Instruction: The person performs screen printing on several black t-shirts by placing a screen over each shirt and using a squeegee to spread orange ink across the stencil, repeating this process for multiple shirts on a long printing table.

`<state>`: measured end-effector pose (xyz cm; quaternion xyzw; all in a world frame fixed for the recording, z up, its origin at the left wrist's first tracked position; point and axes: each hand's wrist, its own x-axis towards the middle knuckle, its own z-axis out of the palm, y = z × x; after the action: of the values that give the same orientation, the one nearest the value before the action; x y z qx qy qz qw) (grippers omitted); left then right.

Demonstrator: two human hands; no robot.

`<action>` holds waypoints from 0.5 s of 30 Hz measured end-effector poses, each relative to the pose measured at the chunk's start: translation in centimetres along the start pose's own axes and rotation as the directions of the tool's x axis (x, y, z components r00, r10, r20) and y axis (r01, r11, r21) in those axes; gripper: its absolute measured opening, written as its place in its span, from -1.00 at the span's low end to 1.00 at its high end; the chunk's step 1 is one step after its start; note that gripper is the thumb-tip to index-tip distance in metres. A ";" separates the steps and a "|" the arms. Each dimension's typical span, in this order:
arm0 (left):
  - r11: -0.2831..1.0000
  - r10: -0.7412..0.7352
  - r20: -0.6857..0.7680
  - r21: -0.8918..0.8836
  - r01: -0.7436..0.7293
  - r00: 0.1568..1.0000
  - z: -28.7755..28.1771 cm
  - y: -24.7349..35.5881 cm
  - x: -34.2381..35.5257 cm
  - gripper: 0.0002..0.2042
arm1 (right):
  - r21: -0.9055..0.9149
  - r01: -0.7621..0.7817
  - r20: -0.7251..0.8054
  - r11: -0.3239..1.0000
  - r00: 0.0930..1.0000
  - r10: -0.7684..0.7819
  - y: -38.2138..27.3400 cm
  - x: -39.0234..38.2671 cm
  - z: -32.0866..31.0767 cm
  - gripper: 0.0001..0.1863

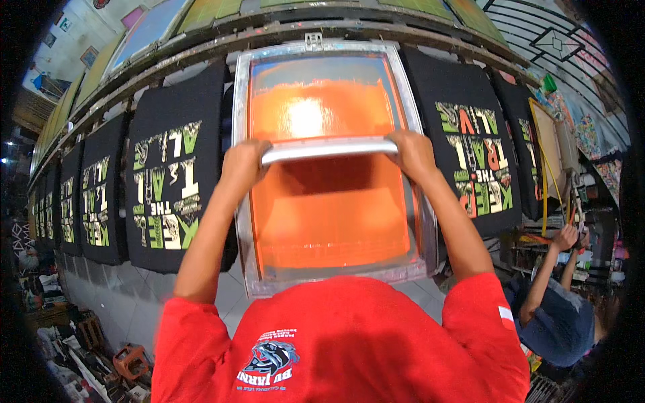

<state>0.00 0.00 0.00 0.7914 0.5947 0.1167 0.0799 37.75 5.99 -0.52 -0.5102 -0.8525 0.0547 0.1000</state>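
Note:
Both my hands grip a long squeegee point(329, 149) with a silver metal handle, held across a screen-printing frame point(243, 221). My left hand point(244, 163) is closed round its left end, and my right hand point(413, 153) round its right end. Bright orange ink point(329, 228) covers most of the mesh, shiny beyond the squeegee and shaded just below it. The metal-edged frame lies flat and is fixed by a hinge clamp point(314, 41) at its far edge. Whatever lies under the screen is hidden.
Black printed shirts point(168, 168) hang in a row at the left, and more black shirts point(470, 148) at the right. A wooden rail point(457, 43) runs behind them. At the lower right a co-worker point(557, 302) handles something. An orange stool point(132, 363) stands low at the left.

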 end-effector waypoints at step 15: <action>0.987 -0.041 0.158 -0.149 0.065 0.987 -0.7 9.4 -19.5 -0.67 | 0.091 0.012 0.095 0.996 0.995 -0.021 -6.2 -20.9 -2.3 -0.64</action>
<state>3.30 -21.38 1.46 0.7733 0.5970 0.0982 0.1894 42.58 -15.39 0.57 -0.4949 -0.8571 0.1166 0.0822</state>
